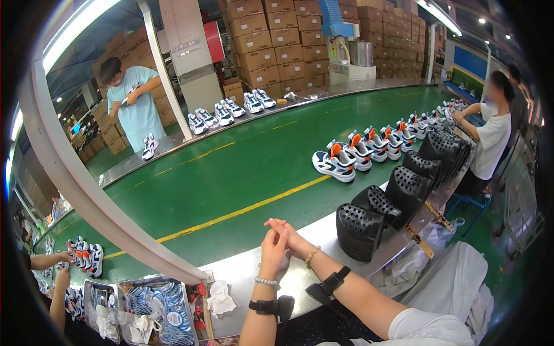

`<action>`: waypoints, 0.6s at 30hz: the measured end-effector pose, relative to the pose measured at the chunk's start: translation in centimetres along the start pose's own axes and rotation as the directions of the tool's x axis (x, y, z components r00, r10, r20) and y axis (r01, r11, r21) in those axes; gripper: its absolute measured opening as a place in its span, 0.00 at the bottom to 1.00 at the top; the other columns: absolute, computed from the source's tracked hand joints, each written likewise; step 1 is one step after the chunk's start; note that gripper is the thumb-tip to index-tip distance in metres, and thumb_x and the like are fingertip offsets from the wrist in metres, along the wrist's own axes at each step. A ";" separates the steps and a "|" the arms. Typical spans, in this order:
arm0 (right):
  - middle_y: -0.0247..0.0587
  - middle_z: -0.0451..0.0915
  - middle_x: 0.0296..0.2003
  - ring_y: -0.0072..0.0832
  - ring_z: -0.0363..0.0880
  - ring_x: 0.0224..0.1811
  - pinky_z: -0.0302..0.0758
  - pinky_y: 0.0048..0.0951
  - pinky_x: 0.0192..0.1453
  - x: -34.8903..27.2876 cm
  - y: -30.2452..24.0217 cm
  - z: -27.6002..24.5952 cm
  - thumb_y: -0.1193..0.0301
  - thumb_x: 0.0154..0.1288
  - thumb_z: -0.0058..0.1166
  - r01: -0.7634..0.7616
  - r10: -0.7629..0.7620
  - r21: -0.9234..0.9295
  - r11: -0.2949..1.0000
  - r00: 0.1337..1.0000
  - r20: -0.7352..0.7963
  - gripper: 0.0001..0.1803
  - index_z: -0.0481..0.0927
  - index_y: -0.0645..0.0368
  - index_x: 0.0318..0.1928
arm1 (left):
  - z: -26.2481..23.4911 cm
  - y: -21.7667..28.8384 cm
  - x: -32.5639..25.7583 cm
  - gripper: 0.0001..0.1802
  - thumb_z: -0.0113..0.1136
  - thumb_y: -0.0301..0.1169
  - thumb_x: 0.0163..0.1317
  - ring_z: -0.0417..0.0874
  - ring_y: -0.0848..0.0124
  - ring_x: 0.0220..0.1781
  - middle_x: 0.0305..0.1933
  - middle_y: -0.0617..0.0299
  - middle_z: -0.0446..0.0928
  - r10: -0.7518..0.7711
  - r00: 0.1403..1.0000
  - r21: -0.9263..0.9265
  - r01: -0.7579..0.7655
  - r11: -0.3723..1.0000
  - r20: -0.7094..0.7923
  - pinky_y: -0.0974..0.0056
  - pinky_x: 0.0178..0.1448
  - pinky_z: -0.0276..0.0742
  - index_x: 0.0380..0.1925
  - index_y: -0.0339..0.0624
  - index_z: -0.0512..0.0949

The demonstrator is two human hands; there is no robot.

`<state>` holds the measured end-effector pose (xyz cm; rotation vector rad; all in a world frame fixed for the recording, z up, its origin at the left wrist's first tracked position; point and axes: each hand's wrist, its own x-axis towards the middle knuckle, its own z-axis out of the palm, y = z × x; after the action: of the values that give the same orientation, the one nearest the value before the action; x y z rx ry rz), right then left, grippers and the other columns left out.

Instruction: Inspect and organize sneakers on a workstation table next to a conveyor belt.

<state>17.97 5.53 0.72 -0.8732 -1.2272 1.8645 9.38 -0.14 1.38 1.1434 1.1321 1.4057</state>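
Observation:
My left hand [273, 247] and my right hand [296, 240] are clasped together over the metal front edge [320, 239] of the conveyor line. Their fingers are folded against each other, and I see nothing held in them. Each wrist wears a beaded bracelet, with a black strap farther up the forearm. To the right of my hands stand several black perforated plastic holders [359, 230] in a row along the edge. Beyond them, a line of white, navy and orange sneakers [334, 163] sits on the green belt [219, 190].
At lower left, a metal tray [154, 308] holds blue-and-white parts beside crumpled white paper [220, 299]. A white post [124, 230] rises nearby. More sneakers [226, 112] line the far ledge. Co-workers stand across the belt [134, 98], at right [495, 130] and left. Stacked cartons [254, 49] fill the back.

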 end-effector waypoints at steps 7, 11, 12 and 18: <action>0.27 0.72 0.28 0.16 0.71 0.31 0.70 0.21 0.34 -0.1 -0.1 0.0 0.45 0.69 0.46 -0.032 0.032 0.024 0.999 0.999 -0.012 0.25 0.74 0.55 0.48 | 0.1 0.2 0.0 0.19 0.52 0.34 0.70 0.74 0.73 0.55 0.55 0.59 0.74 -0.014 1.000 -0.024 0.014 1.000 0.004 0.69 0.56 0.73 0.56 0.34 0.72; 0.29 0.71 0.28 0.17 0.73 0.28 0.72 0.21 0.28 0.4 0.7 -0.2 0.45 0.69 0.46 0.024 -0.024 0.018 1.000 1.000 -0.009 0.28 0.72 0.58 0.49 | -0.2 -0.5 0.2 0.19 0.52 0.34 0.70 0.75 0.73 0.53 0.53 0.60 0.74 0.019 1.000 0.043 -0.019 0.999 0.004 0.69 0.54 0.74 0.56 0.35 0.72; 0.29 0.71 0.28 0.17 0.73 0.28 0.72 0.21 0.28 0.4 0.7 -0.2 0.45 0.69 0.46 0.018 -0.018 0.020 1.000 1.000 -0.012 0.28 0.73 0.58 0.49 | -0.2 -0.6 0.3 0.19 0.52 0.35 0.70 0.75 0.73 0.53 0.53 0.60 0.74 0.018 1.000 0.036 -0.018 0.999 0.004 0.69 0.53 0.75 0.56 0.36 0.72; 0.29 0.71 0.29 0.17 0.73 0.29 0.72 0.21 0.29 0.3 0.6 -0.2 0.45 0.69 0.45 0.015 -0.015 0.013 1.000 1.000 -0.006 0.27 0.72 0.58 0.49 | -0.1 -0.7 0.3 0.19 0.56 0.34 0.68 0.79 0.73 0.48 0.50 0.59 0.77 0.031 0.999 0.007 -0.030 1.000 -0.039 0.69 0.49 0.77 0.54 0.35 0.75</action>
<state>17.85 5.68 0.04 -0.8603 -1.2136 1.8545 9.35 0.22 0.66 1.1466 1.1515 1.4544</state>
